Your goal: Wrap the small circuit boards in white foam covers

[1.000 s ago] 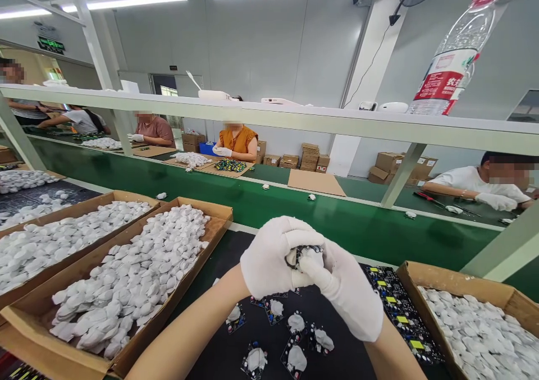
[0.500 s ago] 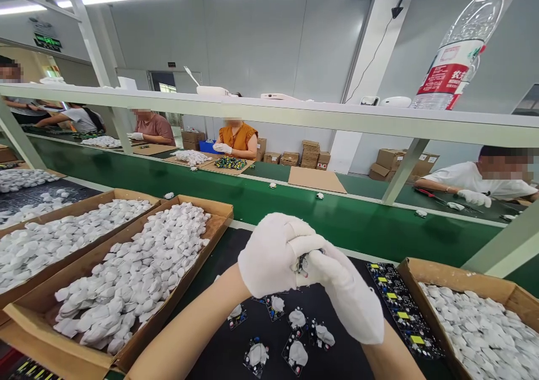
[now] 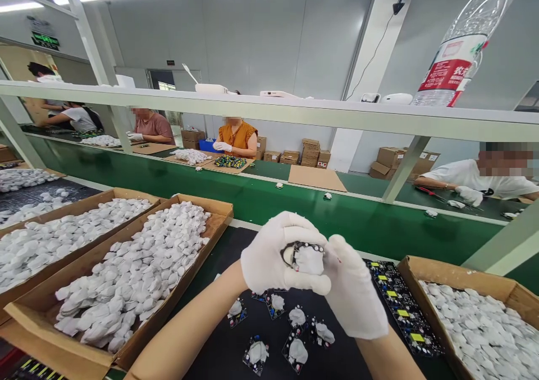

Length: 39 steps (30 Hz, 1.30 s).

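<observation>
Curled fingers point(image 3: 311, 283) of the left hand point(image 3: 269, 256) pinch a small circuit board point(image 3: 297, 252) above the bench point(image 3: 214, 352), apparently by its edges so its white pad point(image 3: 310, 261) stays exposed. Beside it, the right hand point(image 3: 356, 296) stands upright; whether its fingertips press the board, I cannot tell. Padded boards point(image 3: 298, 351) lie below, spaced perhaps to keep pads apart. Dark surface shows between them and the left tray point(image 3: 222, 223); joined boards point(image 3: 404, 312) border the right tray point(image 3: 446, 270), narrowing that side.

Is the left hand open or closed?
Closed: the left hand curls around a small circuit board bearing a white piece.
</observation>
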Available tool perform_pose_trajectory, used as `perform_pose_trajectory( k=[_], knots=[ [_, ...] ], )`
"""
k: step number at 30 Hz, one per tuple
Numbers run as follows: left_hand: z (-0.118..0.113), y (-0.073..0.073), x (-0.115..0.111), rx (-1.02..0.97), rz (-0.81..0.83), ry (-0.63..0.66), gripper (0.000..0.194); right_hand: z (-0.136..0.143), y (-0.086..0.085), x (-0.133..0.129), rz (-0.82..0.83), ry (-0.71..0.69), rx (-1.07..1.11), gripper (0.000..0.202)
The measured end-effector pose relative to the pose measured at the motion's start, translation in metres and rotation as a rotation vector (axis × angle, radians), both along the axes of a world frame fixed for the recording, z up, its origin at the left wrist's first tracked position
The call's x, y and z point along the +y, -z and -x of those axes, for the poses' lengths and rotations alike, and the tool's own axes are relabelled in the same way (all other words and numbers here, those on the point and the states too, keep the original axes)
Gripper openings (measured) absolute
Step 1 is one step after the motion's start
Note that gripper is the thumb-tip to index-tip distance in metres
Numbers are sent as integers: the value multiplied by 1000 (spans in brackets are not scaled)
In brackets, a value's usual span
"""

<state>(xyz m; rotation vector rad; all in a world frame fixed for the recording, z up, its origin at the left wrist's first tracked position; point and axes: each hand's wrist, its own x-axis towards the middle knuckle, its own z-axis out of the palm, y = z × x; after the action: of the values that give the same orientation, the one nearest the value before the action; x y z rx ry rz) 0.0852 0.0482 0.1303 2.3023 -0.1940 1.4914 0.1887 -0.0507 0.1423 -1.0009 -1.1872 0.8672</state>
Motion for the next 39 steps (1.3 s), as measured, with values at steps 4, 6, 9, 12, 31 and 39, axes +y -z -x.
perform_pose_trajectory(
  k=[4,6,9,12,31,39],
  knots=[
    [-1,7,11,-6,55,106,39,3,-6,-4,135,-131,120,30],
    [-3,10,16,-15,51,77,40,3,-5,-3,186,-109,105,20],
    [-5,10,21,25,34,-5,44,0,1,3,169,-28,101,21],
    [-4,6,20,133,14,-52,40,-6,10,11,120,39,12,21],
    [14,1,42,1017,175,-405,102,-41,64,67,349,408,24,27],
    [46,-20,52,1222,240,-670,42,-94,134,132,586,589,-215,14]
  ],
)
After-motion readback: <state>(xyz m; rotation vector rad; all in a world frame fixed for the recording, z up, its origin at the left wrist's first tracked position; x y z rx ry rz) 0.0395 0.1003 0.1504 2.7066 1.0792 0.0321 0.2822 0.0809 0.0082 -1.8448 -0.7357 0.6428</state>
